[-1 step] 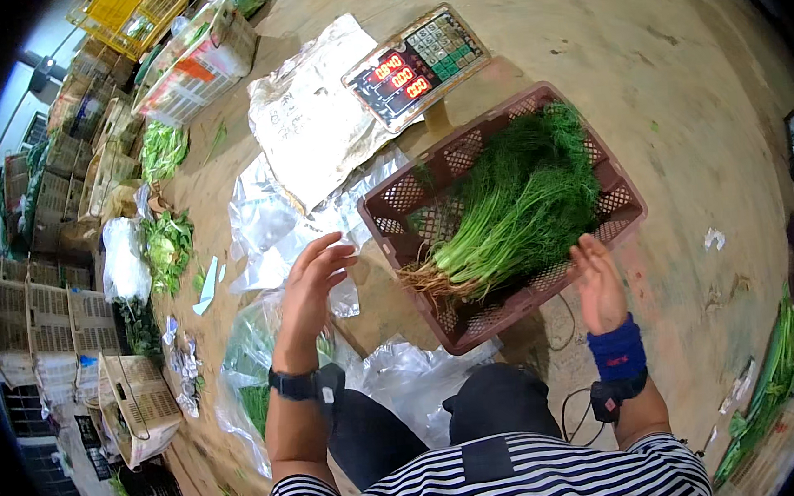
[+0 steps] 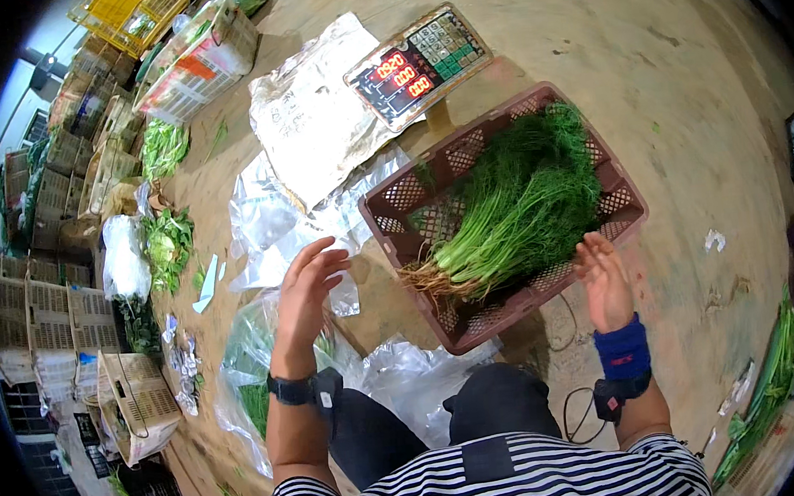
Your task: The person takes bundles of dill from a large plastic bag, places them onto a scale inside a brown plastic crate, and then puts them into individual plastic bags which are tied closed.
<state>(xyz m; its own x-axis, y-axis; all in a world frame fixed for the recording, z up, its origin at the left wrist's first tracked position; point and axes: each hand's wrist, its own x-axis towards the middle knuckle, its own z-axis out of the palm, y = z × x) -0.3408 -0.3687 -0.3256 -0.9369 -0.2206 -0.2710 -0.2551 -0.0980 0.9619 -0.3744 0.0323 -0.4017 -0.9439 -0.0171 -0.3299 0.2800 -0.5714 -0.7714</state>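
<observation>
A brown plastic crate (image 2: 512, 321) stands tilted in front of me, its sides pierced with lattice holes. Inside lies a bunch of feathery dill-like greens (image 2: 529, 205), its pale roots towards the crate's left corner and its fronds towards the far right. My left hand (image 2: 311, 287) is held open and empty left of the crate, fingers stretched and apart from it. My right hand (image 2: 607, 280) is open too, fingertips over the crate's near right rim; I cannot tell if they touch it. Beyond the crate is a digital scale display (image 2: 417, 67) with lit red digits.
Clear plastic sheeting (image 2: 274, 220) and a white woven sack (image 2: 307, 110) lie left of the crate. By my left knee is a clear bag (image 2: 249, 381) of greens. Crates (image 2: 197, 82) and leafy vegetables (image 2: 169, 252) line the left; long green stalks (image 2: 762, 387) lie far right.
The scale's top reading has changed. My left hand has shifted slightly left, and my right hand slightly right. The greens and the crate look the same.
</observation>
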